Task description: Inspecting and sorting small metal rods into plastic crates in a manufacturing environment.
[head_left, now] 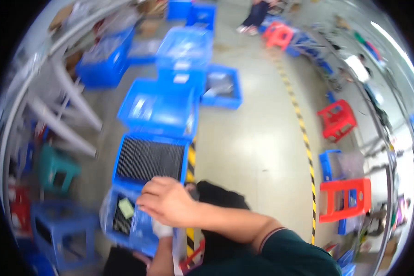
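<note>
My right hand (163,201) reaches across from the right, above the near edge of a blue crate (187,158) packed with rows of thin black sheets (149,158). Its fingers are bent and pressed together; whatever they hold is hidden. My left hand (162,228) comes up from below and wears a white covering. The right hand hides its fingers. Both hands are over a nearer blue crate (142,241) lined with clear plastic. In that crate are more thin dark sheets (122,224) and a pale green slip (125,208).
Ahead stand a blue bin (158,103) with clear plastic and stacked blue crates (184,50). A blue stool (66,216) and a teal stool (57,168) are at left. Red stools (345,200) line the right, beyond a yellow-black floor stripe (303,133). Another person (256,16) is far ahead.
</note>
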